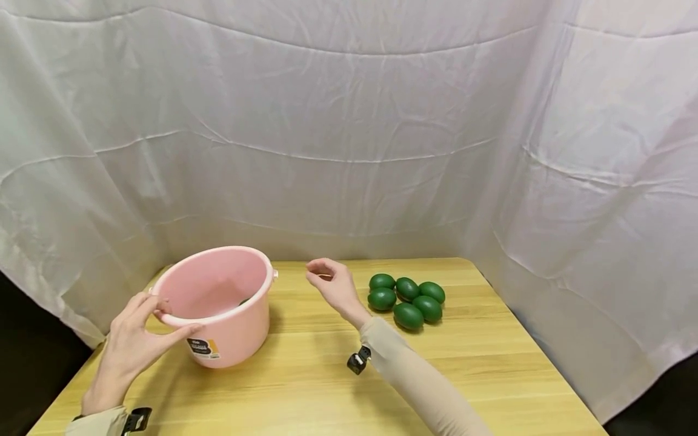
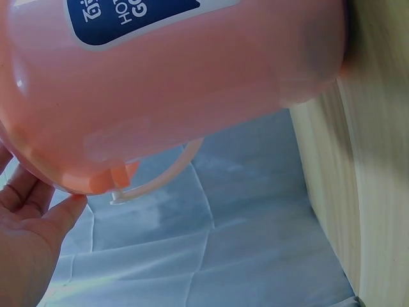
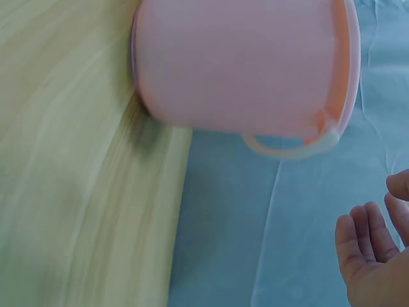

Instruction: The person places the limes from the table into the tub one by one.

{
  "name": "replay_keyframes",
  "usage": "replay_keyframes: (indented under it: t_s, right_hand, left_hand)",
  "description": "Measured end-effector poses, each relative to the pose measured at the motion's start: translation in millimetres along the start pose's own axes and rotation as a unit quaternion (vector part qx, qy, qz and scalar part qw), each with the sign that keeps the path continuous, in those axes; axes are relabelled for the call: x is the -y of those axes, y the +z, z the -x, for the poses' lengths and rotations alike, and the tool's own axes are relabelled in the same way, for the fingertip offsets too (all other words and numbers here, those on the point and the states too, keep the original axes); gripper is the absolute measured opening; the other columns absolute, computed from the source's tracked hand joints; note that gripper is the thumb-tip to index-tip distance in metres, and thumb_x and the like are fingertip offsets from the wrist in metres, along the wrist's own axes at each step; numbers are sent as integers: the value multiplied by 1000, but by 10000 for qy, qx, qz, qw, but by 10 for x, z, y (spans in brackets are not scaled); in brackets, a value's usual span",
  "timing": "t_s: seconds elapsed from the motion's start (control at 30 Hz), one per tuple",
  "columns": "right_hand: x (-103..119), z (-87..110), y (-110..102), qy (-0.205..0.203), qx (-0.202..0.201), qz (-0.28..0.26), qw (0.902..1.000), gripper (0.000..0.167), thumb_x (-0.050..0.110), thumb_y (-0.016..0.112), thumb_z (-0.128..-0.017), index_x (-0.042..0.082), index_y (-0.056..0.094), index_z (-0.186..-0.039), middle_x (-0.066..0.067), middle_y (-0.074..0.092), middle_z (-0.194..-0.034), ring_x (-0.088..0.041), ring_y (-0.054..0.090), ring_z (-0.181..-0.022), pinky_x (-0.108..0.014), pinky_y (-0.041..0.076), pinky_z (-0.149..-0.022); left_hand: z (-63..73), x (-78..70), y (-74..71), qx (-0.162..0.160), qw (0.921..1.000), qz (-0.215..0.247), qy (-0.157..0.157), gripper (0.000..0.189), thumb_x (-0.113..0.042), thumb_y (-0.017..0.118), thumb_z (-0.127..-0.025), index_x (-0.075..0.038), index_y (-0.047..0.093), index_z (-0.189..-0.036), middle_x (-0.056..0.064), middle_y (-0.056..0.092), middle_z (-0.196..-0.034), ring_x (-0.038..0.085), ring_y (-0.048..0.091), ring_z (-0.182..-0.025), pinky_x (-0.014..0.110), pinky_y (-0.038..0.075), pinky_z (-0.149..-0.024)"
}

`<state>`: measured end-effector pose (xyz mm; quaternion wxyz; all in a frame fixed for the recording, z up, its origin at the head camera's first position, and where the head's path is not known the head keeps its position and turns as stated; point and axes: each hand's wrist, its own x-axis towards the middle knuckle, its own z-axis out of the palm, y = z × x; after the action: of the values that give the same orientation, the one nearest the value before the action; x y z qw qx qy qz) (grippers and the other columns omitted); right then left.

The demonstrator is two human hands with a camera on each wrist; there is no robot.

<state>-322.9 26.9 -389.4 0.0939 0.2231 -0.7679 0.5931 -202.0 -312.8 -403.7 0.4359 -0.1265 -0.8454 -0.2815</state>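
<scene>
A pink plastic bucket [image 1: 240,333] stands upright at the left of the wooden table. My left hand [image 1: 133,336] grips its near-left rim, thumb outside and fingers over the edge; the left wrist view shows the thumb and fingers of that hand [image 2: 32,224] pinching the rim beside the handle. Inside the bucket, a small bit of a dark green thing [image 1: 244,301] shows, the rest hidden by the wall. Right of the bucket, my right hand [image 1: 340,290] hovers over the table with loosely curved fingers and holds nothing. Several smooth, dark green egg-shaped fruits [image 1: 408,316] lie grouped to its right.
The wooden table [image 1: 305,387] has its back edge close to a pale hanging curtain [image 1: 349,194], which also encloses the sides. The bucket's curved handle [image 3: 287,152] hangs on its far side. A label [image 1: 203,347] is on the bucket's front.
</scene>
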Motion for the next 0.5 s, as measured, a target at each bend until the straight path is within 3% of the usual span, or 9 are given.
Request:
replay_keyframes:
  t_s: [0.13, 0.5]
  right_hand:
    - [-121, 77, -161, 131, -134, 159, 9997, 18, 13, 68, -92, 10, 70, -109, -9, 71, -112, -21, 67, -106, -35, 53, -92]
    - [-315, 198, -619, 290, -605, 369, 9971, 21, 17, 69, -92, 14, 71, -113, -9, 71, -114, -23, 67, -106, -38, 54, -91]
  left_hand:
    - [1, -11, -2, 2, 10000, -30, -5, 56, -13, 98, -39, -12, 59, -79, -6, 53, -86, -10, 41, -86, 14, 34, -74]
    - [5, 6, -6, 17, 10000, 18, -50, 56, -14, 98, -39, -11, 59, -79, -6, 53, -87, -9, 41, -87, 14, 33, -75]
